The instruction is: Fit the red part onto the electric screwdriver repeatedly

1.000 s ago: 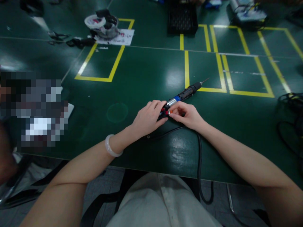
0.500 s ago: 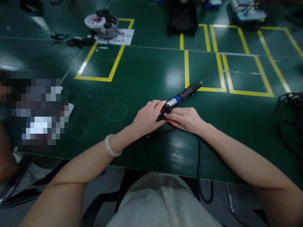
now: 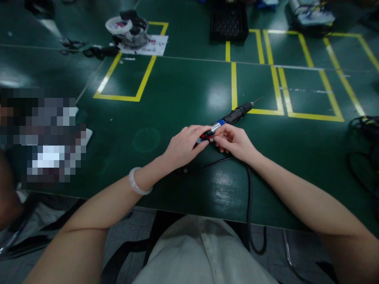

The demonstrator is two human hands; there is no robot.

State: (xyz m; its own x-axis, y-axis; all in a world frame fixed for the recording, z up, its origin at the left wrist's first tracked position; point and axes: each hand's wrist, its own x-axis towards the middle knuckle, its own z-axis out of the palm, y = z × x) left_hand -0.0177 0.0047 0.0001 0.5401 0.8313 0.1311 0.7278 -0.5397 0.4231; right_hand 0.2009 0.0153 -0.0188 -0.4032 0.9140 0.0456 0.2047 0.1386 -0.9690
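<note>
A black, silver and blue electric screwdriver (image 3: 237, 113) lies slanted on the green table, its thin bit pointing to the upper right. My left hand (image 3: 188, 145) is wrapped over the rear end of the tool, where small red and black parts show between the fingers. Close beside it, my right hand (image 3: 233, 141) has thumb and forefinger pinched together at the tool's rear part; whatever lies between those fingertips is too small to make out. A black cable (image 3: 250, 197) runs from below my right hand over the table's front edge.
Yellow tape (image 3: 315, 117) marks rectangles on the table (image 3: 177, 86). At the back stand a black crate (image 3: 228, 23), a white roll with dark items (image 3: 127, 29) on a paper sheet, and a device with wires. Cables (image 3: 365, 130) lie at the right; a blurred-out area is at the left.
My right hand has shifted slightly up and turned, with its fingers more curled. More of the red part now shows between the hands. My left hand has barely moved.
</note>
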